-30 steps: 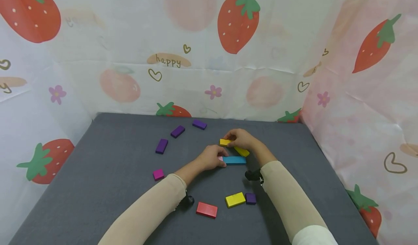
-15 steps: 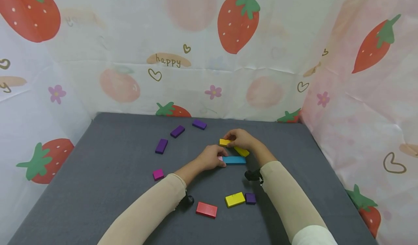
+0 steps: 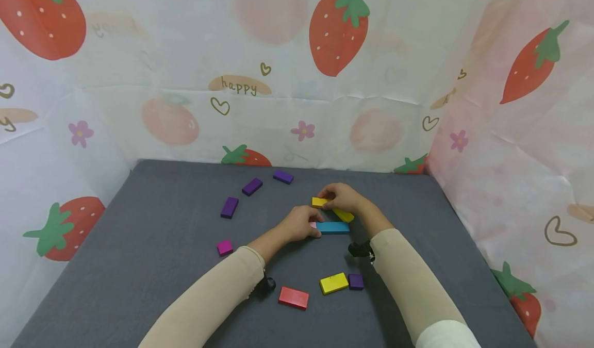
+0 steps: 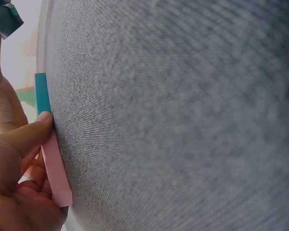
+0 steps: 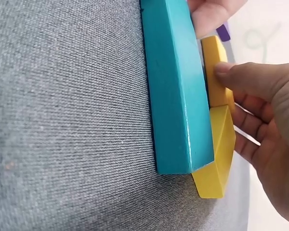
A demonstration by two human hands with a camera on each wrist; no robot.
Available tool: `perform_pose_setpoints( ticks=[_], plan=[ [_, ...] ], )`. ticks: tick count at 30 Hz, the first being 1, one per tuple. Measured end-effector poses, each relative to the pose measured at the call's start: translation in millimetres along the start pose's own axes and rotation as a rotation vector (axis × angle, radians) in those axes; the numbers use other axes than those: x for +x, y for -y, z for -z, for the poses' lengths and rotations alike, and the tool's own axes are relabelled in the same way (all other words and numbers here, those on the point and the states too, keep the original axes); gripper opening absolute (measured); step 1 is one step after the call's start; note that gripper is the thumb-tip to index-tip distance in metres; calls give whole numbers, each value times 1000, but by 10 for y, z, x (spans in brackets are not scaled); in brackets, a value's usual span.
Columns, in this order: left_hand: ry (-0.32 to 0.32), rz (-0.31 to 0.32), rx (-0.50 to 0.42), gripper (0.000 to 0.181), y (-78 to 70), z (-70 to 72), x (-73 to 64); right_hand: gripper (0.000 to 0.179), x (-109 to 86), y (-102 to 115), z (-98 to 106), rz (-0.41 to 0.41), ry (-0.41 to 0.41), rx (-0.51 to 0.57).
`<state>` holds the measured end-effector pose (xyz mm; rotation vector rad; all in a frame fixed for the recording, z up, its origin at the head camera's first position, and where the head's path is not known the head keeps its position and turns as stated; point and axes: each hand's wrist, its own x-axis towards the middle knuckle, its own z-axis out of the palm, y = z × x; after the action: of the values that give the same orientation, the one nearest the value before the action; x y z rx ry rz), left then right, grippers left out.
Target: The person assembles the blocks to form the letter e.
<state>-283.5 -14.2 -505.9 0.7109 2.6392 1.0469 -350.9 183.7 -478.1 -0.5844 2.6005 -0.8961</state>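
Observation:
My left hand [image 3: 297,224] pinches a pink block [image 4: 57,168] between thumb and fingers. The pink block lies end to end with a long blue block [image 3: 332,228] on the table; the left wrist view shows the thumb at their joint. Behind them, my right hand [image 3: 344,197] holds an orange-yellow block [image 3: 318,202], its thumb on the near face. A brighter yellow block [image 5: 216,159] slants from that block's right end toward the blue block's right end. The head view hides most of the pink block behind my left hand.
Three purple blocks, one of them a dark bar [image 3: 229,208], curve across the back left. A magenta block [image 3: 225,248] sits by my left forearm. Nearer lie a red block [image 3: 294,298], a yellow block [image 3: 334,283] and a small purple block [image 3: 356,282]. Printed curtains [image 3: 287,111] border the grey table.

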Motion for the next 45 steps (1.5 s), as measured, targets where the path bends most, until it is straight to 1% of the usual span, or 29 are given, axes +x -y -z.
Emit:
perform_pose_setpoints(
  ticks=[6, 13, 19, 23, 26, 33, 37, 45],
  plan=[
    [-1, -11, 9, 30, -8, 13, -4, 33, -13, 9, 3, 11, -18, -27],
    [-8, -17, -12, 29, -23, 19, -12, 35, -67, 53, 19, 16, -59, -57],
    [0, -9, -6, 30, -25, 24, -18, 35, -195, 119, 67, 47, -115, -125],
    [5, 2, -3, 31, -24, 21, -9, 35, -290, 141, 84, 69, -149, -155],
    [6, 6, -5, 30, -22, 18, -6, 36, -357, 143, 83, 68, -175, -158],
    [6, 6, -20, 30, -23, 19, -7, 38, -485, 95, 52, 39, -228, -149],
    [3, 2, -9, 29, -9, 5, 5, 39, -571, 34, 17, 26, -243, -158],
    [1, 14, -1, 28, -17, -13, 8, 40, -751, -72, -72, 13, -264, -156]
  ],
)
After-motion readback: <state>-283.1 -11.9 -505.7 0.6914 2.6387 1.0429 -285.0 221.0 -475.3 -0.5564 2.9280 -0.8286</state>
